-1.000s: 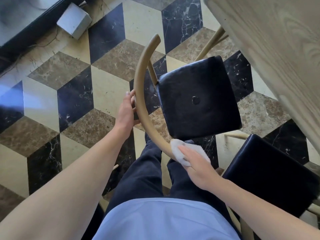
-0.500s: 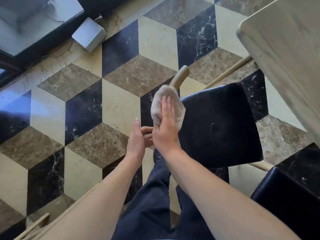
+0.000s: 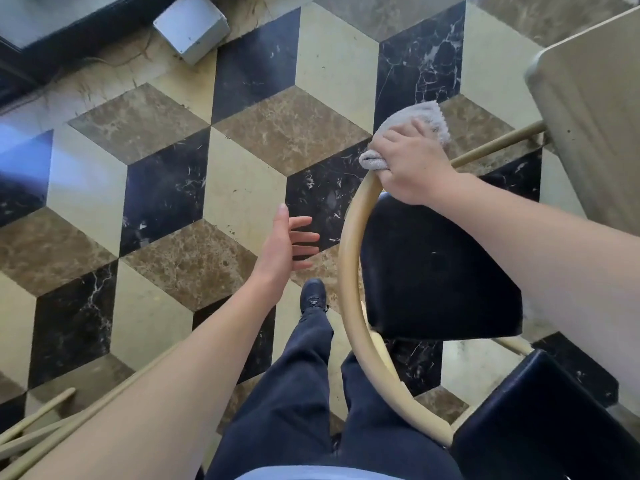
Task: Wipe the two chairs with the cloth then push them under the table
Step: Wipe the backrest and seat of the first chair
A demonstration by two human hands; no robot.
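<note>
Over tiled floor point(image 3: 242, 202) — right hand point(image 3: 408, 168) clamping cloth point(image 3: 415, 123) on chair point(image 3: 349, 271); left hand point(image 3: 284, 244) splayed, free.

No text, label, brand, number or sign can be read anywhere in this view
</note>
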